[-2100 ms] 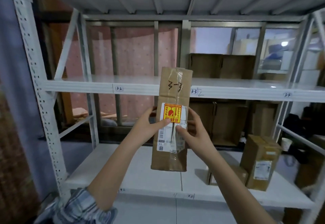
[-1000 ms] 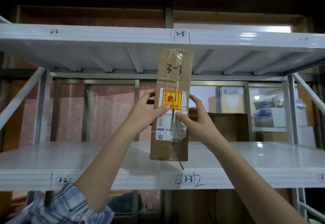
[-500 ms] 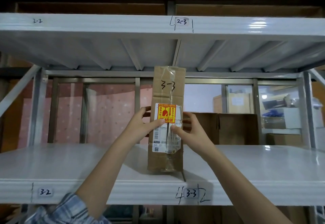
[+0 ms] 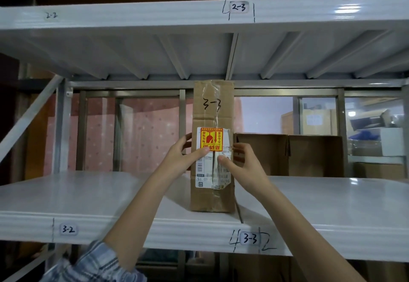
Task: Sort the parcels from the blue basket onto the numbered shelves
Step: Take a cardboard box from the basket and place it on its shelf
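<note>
Standing on its narrow end, the tall brown cardboard parcel point(image 4: 213, 149) looked liable to tip if either grip came away unevenly, since its footprint was small against its height. It also sat close to the front lip of the white metal shelf point(image 4: 88, 195), so a nudge toward the person could have sent it off the edge.

From the left, the left hand point(image 4: 180, 154) held the parcel's left side, fingers curled behind and thumb pressed on the front label. The parcel stood upright on the shelf, just left of the seam and above the handwritten "3-3" tag point(image 4: 250, 239), matching the "3-3" inked on its upper face. Clear tape ran down its middle; a red-and-yellow fragile sticker and a torn white shipping label sat inverted. The right hand point(image 4: 245, 166) gripped the right side likewise, thumb on the label.
</note>
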Motion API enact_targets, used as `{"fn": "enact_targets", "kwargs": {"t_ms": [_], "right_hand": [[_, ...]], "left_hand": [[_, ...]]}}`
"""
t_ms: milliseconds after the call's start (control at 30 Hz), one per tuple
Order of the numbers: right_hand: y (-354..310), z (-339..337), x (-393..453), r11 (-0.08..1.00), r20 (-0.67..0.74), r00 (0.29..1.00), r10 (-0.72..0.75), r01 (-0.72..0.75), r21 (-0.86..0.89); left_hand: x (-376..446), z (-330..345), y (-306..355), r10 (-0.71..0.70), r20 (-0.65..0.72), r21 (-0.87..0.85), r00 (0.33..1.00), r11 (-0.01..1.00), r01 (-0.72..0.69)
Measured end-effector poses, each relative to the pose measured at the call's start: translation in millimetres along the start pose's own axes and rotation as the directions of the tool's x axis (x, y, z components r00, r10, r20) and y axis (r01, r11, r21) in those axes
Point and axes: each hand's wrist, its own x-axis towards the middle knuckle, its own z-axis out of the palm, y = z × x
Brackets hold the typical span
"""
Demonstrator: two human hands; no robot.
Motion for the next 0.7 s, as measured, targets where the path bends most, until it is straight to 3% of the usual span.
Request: {"fn": "enact_targets", "kwargs": {"t_ms": [267,433,600,700], "right_hand": [[-4,-11,-4,1.0,-0.041,0.999,0.025,-0.024,0.011],[-15,-10,-20,0.976,-0.215,0.955,-0.203,0.179,-0.127],[-28,25,-38,0.907,-0.13,0.913,-0.386,0.35,-0.235],[-37,54,-50,0.809,-0.211,0.814,-0.541,0.435,-0.394]], "left_hand": [[-4,-2,-2,-0.036,0.032,0.048,0.999,0.998,0.035],[-14,-10,-5,-0.089,-0.014,0.052,0.996,0.995,0.09],[-45,-28,-13,-0.111,-0.121,0.088,0.986,0.989,0.122],[-72,-49,-14,-0.099,-0.152,0.107,0.983,0.988,0.116]]}}
